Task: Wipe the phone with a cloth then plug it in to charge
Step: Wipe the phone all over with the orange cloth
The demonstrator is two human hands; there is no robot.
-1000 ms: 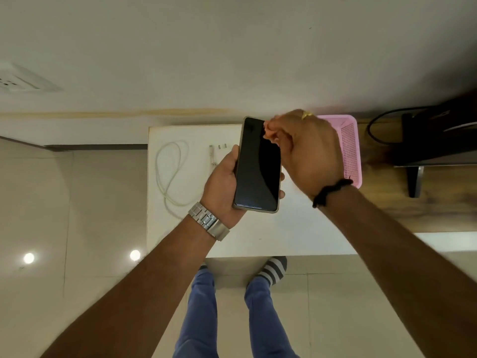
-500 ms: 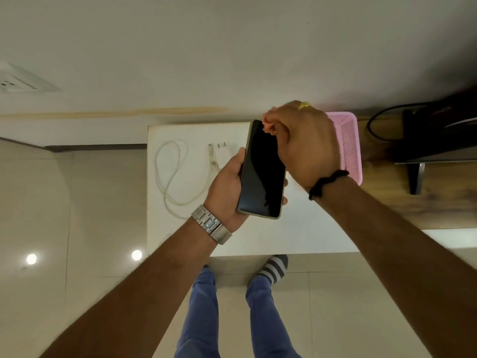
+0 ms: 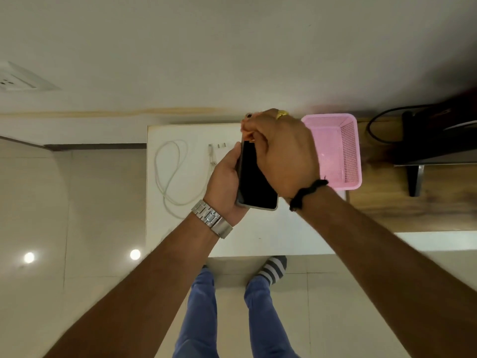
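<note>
- Left hand fingers wrap the dark glass-fronted phone; keep it steady
- Right hand fingers bunched at 12 o'clock edge; cloth unseen, wipe lightly

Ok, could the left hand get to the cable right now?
Probably not yet: the left hand is wrapped around the phone. The cable lies bare on the table just left of it, with nothing between, so the way looks clear once the phone is handed off.
</note>
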